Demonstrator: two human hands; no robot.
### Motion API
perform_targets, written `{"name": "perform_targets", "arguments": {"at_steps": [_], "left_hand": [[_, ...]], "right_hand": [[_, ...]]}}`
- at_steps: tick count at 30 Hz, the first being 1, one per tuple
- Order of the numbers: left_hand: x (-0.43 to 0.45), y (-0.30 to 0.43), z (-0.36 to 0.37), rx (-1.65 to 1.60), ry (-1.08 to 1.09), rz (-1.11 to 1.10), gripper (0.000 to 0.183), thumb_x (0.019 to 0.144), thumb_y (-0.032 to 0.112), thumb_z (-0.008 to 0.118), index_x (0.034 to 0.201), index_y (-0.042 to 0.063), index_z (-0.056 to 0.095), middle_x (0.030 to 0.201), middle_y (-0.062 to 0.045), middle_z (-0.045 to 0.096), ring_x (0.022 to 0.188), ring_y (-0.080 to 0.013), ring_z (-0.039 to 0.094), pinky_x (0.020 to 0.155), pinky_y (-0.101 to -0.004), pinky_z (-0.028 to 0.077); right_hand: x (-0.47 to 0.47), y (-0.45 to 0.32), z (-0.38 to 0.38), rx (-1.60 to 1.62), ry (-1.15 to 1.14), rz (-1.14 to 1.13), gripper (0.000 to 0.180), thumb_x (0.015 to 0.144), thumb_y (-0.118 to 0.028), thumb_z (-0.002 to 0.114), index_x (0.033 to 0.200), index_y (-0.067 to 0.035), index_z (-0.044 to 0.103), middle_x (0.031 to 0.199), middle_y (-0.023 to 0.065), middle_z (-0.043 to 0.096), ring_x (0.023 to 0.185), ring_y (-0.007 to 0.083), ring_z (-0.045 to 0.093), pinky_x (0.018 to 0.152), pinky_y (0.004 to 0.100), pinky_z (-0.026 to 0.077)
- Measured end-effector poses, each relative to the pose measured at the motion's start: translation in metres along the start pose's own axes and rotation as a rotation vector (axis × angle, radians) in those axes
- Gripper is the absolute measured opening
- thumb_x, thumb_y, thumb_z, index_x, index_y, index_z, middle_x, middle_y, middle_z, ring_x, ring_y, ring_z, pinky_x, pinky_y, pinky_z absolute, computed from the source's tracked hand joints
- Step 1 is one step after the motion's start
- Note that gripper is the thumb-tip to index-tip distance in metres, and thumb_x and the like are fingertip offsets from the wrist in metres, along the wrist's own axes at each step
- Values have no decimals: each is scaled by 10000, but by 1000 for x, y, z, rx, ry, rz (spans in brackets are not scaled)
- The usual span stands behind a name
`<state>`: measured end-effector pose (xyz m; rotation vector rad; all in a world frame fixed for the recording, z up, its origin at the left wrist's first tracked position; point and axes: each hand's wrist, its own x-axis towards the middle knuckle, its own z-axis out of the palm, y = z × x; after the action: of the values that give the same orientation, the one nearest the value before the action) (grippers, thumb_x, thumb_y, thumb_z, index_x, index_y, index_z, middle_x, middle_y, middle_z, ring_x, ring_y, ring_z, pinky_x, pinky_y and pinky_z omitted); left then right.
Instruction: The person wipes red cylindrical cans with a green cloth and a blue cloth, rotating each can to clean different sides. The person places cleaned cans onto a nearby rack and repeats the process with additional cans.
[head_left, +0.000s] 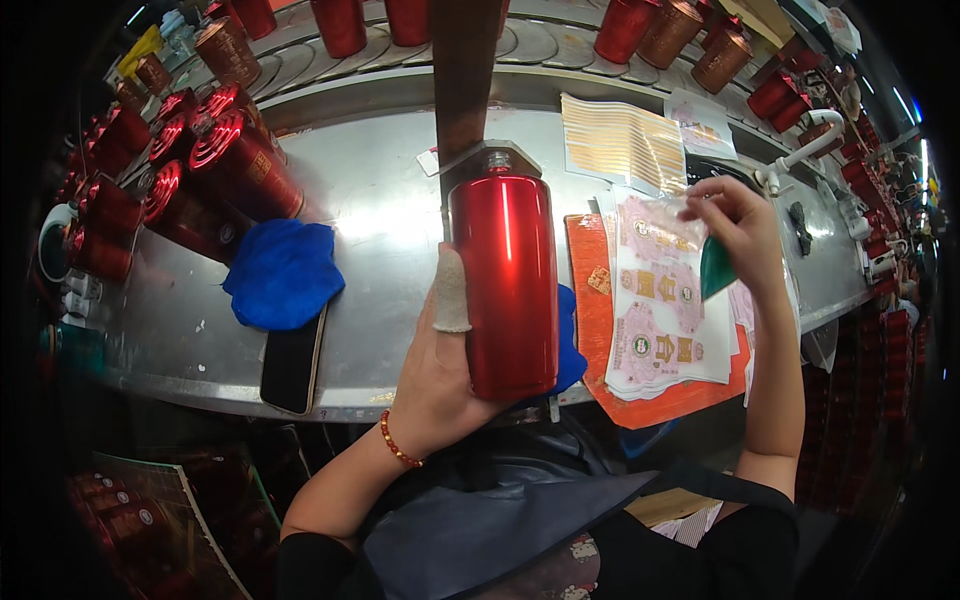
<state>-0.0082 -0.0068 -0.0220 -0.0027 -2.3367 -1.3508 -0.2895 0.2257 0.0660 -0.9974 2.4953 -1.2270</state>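
A glossy red bottle (506, 285) with a clear threaded neck lies in my left hand (442, 367), whose thumb wears a pale cloth finger cot (451, 292). Part of a blue cloth shows behind the bottle's lower right side. Raised over the label sheets, my right hand (731, 225) has its thumb and forefinger close together at a thin clear film; a green piece (717, 266), perhaps a scraper, shows beneath the palm. Printed sheets of pink and gold labels (660, 300) lie stacked on an orange-red board (645, 409). Above them is a sheet of gold strips (622, 139).
A folded blue cloth (285, 274) partly covers a smartphone (292, 367) on the metal table (360, 292). Several decorated red bottles (244, 165) stand at the left. A dark post (465, 75) rises before a conveyor (540, 45) carrying bottles. A white pipe (814, 139) is at the right.
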Motion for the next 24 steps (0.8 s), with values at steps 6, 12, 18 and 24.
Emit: {"name": "perform_targets", "arguments": {"at_steps": [6, 12, 18, 24], "left_hand": [[2, 6, -2, 88, 77, 34, 1246, 723, 284, 924, 1602, -59, 111, 1487, -351, 408, 1381, -498, 442, 1154, -471, 383], [2, 13, -12, 194, 43, 12, 1240, 725, 392, 916, 1591, -69, 156, 1554, -374, 297, 1456, -500, 341, 1193, -479, 327], [4, 3, -27, -176, 19, -101, 1286, 765, 598, 838, 1608, -52, 116, 1588, -324, 254, 1501, -451, 272, 1222, -473, 248], [14, -3, -2, -286, 170, -195, 989, 939, 385, 740, 1559, -139, 175, 1481, -329, 389, 1400, -410, 419, 1165, -449, 337]], "right_hand": [[-51, -107, 45, 201, -157, -217, 68, 953, 32, 611, 1012, 32, 644, 829, 120, 752, 679, 86, 674, 590, 186, 474], [-38, -141, 81, 330, -392, -19, 120, 961, -49, 677, 1074, -16, 658, 766, 55, 752, 671, 53, 648, 645, 215, 486], [-30, -117, 110, 271, -253, -24, 122, 967, -77, 677, 1069, -16, 650, 683, 49, 712, 645, 58, 645, 628, 232, 498], [-35, -117, 107, 132, -232, -95, 158, 966, -90, 691, 1077, 8, 636, 703, 18, 680, 661, 22, 597, 628, 187, 440]]}}
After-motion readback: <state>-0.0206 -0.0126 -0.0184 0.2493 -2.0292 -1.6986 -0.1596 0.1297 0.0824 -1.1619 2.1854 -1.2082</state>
